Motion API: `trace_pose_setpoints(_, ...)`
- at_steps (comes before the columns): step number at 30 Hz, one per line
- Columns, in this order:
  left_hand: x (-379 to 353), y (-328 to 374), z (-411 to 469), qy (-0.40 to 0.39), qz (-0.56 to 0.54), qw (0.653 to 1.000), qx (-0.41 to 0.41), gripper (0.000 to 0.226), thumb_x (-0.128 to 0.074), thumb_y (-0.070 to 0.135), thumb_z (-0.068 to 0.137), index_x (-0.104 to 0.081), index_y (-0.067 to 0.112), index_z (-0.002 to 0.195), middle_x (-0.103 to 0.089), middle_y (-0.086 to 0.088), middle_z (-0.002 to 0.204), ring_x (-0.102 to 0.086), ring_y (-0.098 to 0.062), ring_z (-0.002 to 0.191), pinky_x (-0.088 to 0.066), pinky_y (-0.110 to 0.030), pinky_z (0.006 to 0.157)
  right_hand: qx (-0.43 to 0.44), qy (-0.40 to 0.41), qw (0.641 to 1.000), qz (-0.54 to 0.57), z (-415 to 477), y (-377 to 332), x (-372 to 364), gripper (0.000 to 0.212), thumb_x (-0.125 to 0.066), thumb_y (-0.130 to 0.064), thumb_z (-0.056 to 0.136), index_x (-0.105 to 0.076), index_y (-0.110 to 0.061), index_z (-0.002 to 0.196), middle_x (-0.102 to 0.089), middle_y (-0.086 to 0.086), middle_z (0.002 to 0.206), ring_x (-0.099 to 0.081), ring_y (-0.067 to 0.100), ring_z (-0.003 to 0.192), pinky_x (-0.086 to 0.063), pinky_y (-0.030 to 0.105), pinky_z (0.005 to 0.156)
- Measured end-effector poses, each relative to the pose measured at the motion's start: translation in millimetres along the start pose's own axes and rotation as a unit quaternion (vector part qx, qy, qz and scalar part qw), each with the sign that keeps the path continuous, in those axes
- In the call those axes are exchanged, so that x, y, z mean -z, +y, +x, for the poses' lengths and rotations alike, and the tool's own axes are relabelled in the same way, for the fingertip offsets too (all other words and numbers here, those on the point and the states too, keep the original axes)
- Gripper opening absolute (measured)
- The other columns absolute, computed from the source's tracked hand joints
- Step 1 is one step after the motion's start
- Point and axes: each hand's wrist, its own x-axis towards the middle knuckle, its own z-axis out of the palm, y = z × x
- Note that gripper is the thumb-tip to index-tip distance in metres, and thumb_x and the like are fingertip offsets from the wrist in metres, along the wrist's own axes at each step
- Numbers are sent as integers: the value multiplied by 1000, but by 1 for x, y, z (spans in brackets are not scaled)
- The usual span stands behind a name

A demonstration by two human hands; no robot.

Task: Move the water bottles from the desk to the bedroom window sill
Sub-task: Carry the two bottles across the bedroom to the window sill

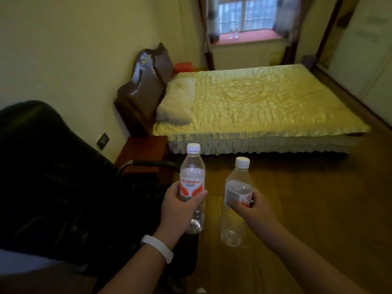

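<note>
My left hand grips a clear water bottle with a white cap and a red and white label, held upright. My right hand holds a second clear bottle around its label, tilted slightly to the right. Both are carried at waist height above the wooden floor. Far ahead, the pink window sill lies under the window, and two small clear bottles stand on it.
A bed with a yellow cover and a pillow fills the middle of the room between me and the window. A black office chair is close on my left, beside a reddish bedside table. Wooden floor runs along the bed's right side.
</note>
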Motion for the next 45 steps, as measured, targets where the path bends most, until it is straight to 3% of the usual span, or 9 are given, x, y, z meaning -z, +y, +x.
trace_pose_setpoints(12, -106, 12, 161, -165, -34, 986, -11, 31, -82, 24, 77, -64, 21, 102, -72, 1, 95, -71, -13, 87, -58, -24, 70, -69, 153, 986, -22, 114, 4, 70, 36, -75, -23, 83, -55, -28, 113, -68, -2, 106, -66, 14, 97, -57, 41, 86)
trace_pose_setpoints(19, -165, 33, 260, -255, -41, 966, -19, 33, -81, 34, 78, -64, 27, 104, -70, -3, 102, -69, -20, 94, -60, -38, 78, -76, 223, 971, -44, 175, -23, 104, 37, -73, -22, 86, -52, -31, 115, -66, -6, 108, -66, 9, 95, -57, 24, 72)
trace_pose_setpoints(21, -186, 42, 276, -282, -32, 958, -31, 30, -80, 34, 79, -64, 27, 102, -70, -3, 101, -68, -21, 92, -58, -34, 73, -79, 246, 965, -35, 182, -27, 118, 38, -72, -23, 86, -50, -32, 115, -65, -7, 109, -66, 8, 95, -56, 20, 67)
trace_pose_setpoints(26, -240, 66, 296, -345, -24, 937, -43, 31, -80, 33, 79, -63, 28, 105, -70, 1, 101, -69, -13, 87, -60, -29, 68, -92, 310, 946, -22, 197, -27, 156, 47, -74, -25, 85, -50, -23, 125, -65, -2, 115, -66, 11, 101, -56, 23, 73)
trace_pose_setpoints(30, -286, 79, 305, -371, -7, 927, -53, 31, -80, 35, 79, -64, 28, 104, -70, 5, 101, -69, -7, 85, -57, -22, 65, -91, 345, 934, 6, 206, -21, 191, 44, -73, -25, 85, -51, -27, 123, -65, -4, 114, -66, 10, 100, -54, 20, 69)
trace_pose_setpoints(35, -350, 91, 316, -390, 6, 919, -53, 29, -82, 33, 77, -65, 27, 101, -71, 1, 98, -70, -13, 86, -62, -36, 71, -76, 366, 926, 53, 221, -6, 242, 40, -69, -19, 88, -49, -29, 121, -63, -9, 110, -64, 8, 99, -53, 15, 61)
trace_pose_setpoints(40, -422, 116, 321, -385, 22, 920, -67, 25, -81, 30, 78, -66, 25, 97, -72, 1, 95, -70, -13, 86, -54, -25, 67, -71, 372, 920, 100, 245, 7, 313, 41, -69, -19, 88, -48, -32, 120, -62, -10, 111, -63, 7, 98, -51, 17, 64)
trace_pose_setpoints(45, -507, 151, 322, -388, 44, 917, -83, 24, -82, 29, 78, -66, 26, 95, -73, 0, 94, -71, -18, 87, -60, -38, 75, -65, 382, 914, 117, 259, 7, 398, 40, -70, -19, 88, -48, -33, 118, -61, -13, 109, -63, 7, 96, -52, 17, 61)
